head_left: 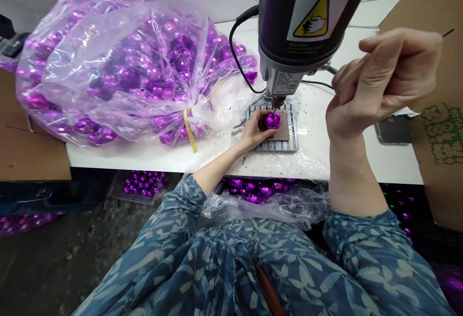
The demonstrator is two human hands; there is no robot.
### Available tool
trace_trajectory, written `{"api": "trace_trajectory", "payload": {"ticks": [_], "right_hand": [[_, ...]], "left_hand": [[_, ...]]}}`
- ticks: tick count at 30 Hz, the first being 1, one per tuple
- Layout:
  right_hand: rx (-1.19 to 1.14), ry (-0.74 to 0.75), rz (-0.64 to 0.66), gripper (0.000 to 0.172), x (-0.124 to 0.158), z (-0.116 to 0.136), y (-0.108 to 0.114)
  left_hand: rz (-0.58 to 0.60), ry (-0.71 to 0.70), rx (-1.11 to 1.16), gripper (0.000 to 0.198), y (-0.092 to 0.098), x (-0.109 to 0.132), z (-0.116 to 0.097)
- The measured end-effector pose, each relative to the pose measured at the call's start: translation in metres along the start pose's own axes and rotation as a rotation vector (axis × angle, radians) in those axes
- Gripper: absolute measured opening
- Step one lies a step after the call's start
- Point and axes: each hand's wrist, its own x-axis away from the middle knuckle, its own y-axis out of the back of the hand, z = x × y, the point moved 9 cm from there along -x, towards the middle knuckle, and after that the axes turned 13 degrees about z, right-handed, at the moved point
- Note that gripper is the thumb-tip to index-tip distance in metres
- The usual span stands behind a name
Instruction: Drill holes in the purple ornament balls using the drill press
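My left hand (256, 132) pinches a shiny purple faceted ball (274, 120) between thumb and fingers. The ball rests on a brown square board (284, 132), which lies on the slotted metal base (293, 137) of a bench drill press (307, 21). Right above the ball is the drill chuck (278, 101), and its bit meets the top of the ball. At the right side of the machine my right hand (383, 75) is raised and curled closed around the drill press lever (330, 68), of which only a short dark piece shows.
A large tied plastic bag (119, 70) of purple balls fills the left of the white table (126, 159). Below the edge are an open bag of balls (255, 193) and a clear bin (135, 188). Cardboard boxes stand either side; a phone (394, 130) lies right. Dark shavings surround the base.
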Motion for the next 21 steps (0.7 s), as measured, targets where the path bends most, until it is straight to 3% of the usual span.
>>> {"api": "trace_trajectory", "payload": {"ticks": [7,15,21], "right_hand": [[-0.067,0.150,-0.010,0.029,0.016,-0.001,0.005],[-0.023,0.299,-0.036,0.028,0.035,-0.021,0.020],[0.055,0.315,-0.006,0.030,0.042,-0.024,0.022]], "left_hand": [[0.009,0.001,0.013,0.067,0.001,0.000,-0.001],[0.012,0.011,0.040,0.067,0.001,0.000,-0.001],[0.017,0.005,0.036,0.067,-0.001,-0.001,0.004]]}}
